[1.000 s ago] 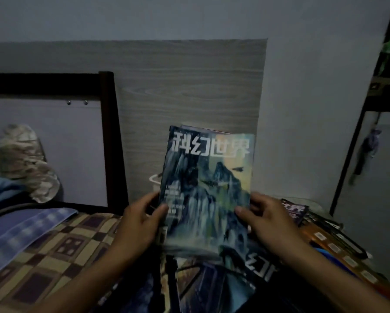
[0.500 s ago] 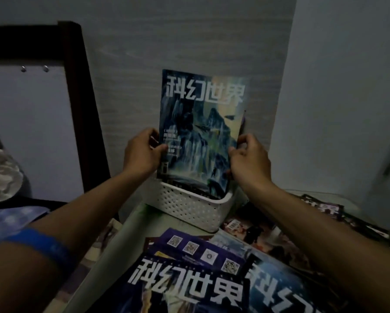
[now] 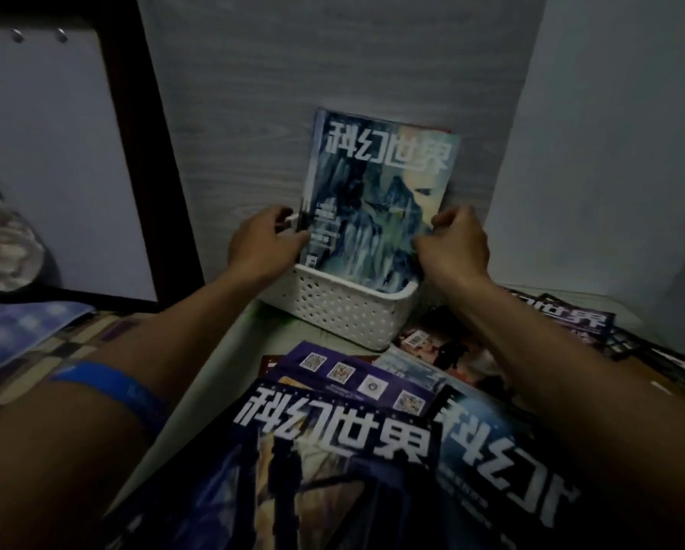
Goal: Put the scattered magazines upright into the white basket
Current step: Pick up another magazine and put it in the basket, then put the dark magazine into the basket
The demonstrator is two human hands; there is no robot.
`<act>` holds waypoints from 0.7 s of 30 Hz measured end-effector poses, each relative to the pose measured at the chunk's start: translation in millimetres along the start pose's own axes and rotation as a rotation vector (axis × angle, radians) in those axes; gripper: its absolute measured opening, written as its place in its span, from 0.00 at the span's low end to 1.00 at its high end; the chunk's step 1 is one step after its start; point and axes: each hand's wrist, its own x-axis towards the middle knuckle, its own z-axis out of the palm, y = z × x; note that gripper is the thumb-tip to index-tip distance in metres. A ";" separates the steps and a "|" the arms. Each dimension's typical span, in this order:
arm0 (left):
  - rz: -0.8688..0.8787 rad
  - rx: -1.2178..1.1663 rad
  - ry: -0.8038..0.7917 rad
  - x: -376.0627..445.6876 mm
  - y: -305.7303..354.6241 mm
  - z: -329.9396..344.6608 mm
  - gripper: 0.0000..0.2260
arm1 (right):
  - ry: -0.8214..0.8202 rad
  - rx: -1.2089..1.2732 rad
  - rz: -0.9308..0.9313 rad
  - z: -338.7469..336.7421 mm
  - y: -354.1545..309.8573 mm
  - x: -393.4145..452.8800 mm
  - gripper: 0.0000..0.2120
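Observation:
A blue-green mountain-cover magazine (image 3: 376, 200) stands upright in the white perforated basket (image 3: 345, 307) against the wood-grain panel, with another magazine's red edge just behind it. My left hand (image 3: 265, 244) grips its left edge and my right hand (image 3: 452, 244) grips its right edge, both just above the basket rim. Several more magazines lie scattered flat in front: a dark blue one (image 3: 333, 442) nearest me, a purple back cover with QR codes (image 3: 356, 375), and another (image 3: 503, 462) to the right.
More magazines (image 3: 571, 319) are piled to the right of the basket on the pale tabletop (image 3: 222, 359). A dark bed post (image 3: 150, 144) and a checked blanket (image 3: 35, 351) are at the left. The pale wall closes the right side.
Both hands lowered the mountain-cover magazine down into the basket; it now sits deeper, standing against the panel. My view tilted further down.

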 end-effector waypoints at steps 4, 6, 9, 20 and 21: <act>0.118 -0.098 -0.068 -67.2 -6.7 -40.4 0.19 | -0.306 -0.022 -0.210 -42.5 -6.1 -45.1 0.06; 0.136 0.082 -0.160 -108.2 -18.3 -60.7 0.12 | -0.431 -0.157 -0.378 -67.7 -1.6 -90.0 0.02; 0.081 0.271 -0.307 -158.1 -28.0 -88.8 0.03 | -0.522 -0.487 -0.455 -94.6 4.9 -153.5 0.12; -0.486 -0.172 -0.464 -228.4 5.2 -122.8 0.09 | -0.729 -0.421 -0.022 -121.6 -23.9 -225.1 0.23; -0.580 -0.359 -0.468 -234.0 15.2 -123.9 0.05 | -0.699 -0.356 0.024 -120.4 -22.5 -226.8 0.18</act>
